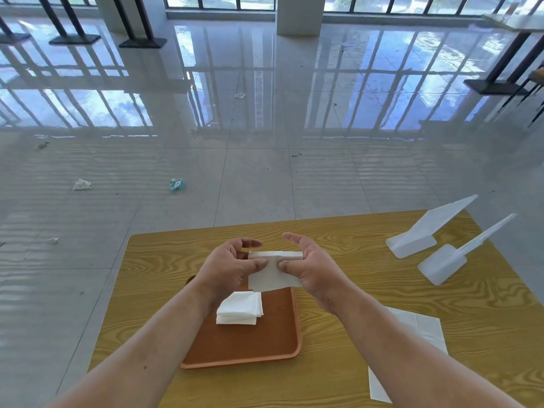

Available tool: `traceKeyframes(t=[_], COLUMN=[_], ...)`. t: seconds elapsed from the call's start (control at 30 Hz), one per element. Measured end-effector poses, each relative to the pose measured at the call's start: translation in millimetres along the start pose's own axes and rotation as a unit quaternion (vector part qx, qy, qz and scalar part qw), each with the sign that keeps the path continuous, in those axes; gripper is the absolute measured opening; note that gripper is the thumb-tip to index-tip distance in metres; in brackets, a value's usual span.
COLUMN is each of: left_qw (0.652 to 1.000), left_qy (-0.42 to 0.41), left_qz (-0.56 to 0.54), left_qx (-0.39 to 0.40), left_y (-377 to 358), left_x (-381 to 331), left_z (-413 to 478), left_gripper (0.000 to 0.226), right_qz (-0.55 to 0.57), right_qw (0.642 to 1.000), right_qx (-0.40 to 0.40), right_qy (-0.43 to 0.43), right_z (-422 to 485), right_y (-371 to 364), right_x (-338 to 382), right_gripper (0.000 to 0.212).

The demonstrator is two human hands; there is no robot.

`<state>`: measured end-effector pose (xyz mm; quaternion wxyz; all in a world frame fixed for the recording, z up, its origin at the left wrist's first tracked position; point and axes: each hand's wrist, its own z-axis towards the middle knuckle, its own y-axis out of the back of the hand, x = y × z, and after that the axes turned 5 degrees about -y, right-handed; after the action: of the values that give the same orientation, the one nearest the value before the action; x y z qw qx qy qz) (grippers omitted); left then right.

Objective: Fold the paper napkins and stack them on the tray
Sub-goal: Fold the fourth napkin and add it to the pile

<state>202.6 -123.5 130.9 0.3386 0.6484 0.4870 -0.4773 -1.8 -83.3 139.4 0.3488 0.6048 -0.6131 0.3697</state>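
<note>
White paper is being held up in the air: a folded napkin (273,270) is sitting between the two hands, above the far end of the tray (265,343). The left hand (232,267) is pinching the napkin's left side, with the thumb on the front and the fingers curled behind. The right hand (309,269) is pinching the right side in the same way, and its index finger is staying loose above the top fold. Both thumbs are lying close together on the paper. On the brown tray a small pile of folded napkins (240,309) is resting near the left side. The tray is lying on a yellow wooden table (353,254). Unfolded napkins (418,334) are lying flat on the table to the right, partly hidden under the right forearm. Two white plastic stands (418,240) are standing at the far right corner.
</note>
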Motion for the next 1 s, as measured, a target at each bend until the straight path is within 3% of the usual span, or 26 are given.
traceKeyframes(t=[0.13,0.27,0.5,0.63,0.7,0.8,0.93,1.0], left_qw=[0.999,0.992,0.937,0.988,0.997,0.999,1.0,0.999], left_qy=[-0.024,-0.042,-0.117,-0.042,-0.011,0.006,0.012,0.015], left_qz=[0.024,0.112,0.32,0.145,0.07,0.018,-0.025,-0.04], left_qx=[-0.02,-0.037,-0.073,-0.017,0.015,0.028,0.0,-0.007], left_y=[6,6,7,3,1,-2,-7,-8], left_x=[3,7,3,-3,-5,-6,-10,-13], left_z=[2,4,0,-3,-3,-5,-6,-5], left_gripper=[0.03,0.021,0.007,0.013,0.018,0.019,0.015,0.013], right_qz=[-0.006,-0.087,-0.178,0.003,0.066,0.111,0.122,0.105], right_qw=[1.0,0.995,0.98,1.0,0.998,0.993,0.988,0.989], right_qx=[-0.019,-0.047,-0.076,0.0,0.016,0.006,0.05,0.051], right_qy=[-0.01,0.012,0.044,0.003,-0.015,-0.036,-0.078,-0.089], right_z=[-2,-3,-4,-6,-7,-8,-11,-14], right_y=[6,9,9,12,12,10,10,8], right_x=[2,0,-1,3,5,6,5,3], right_gripper=[0.042,0.014,0.002,0.001,0.002,0.003,0.022,0.013])
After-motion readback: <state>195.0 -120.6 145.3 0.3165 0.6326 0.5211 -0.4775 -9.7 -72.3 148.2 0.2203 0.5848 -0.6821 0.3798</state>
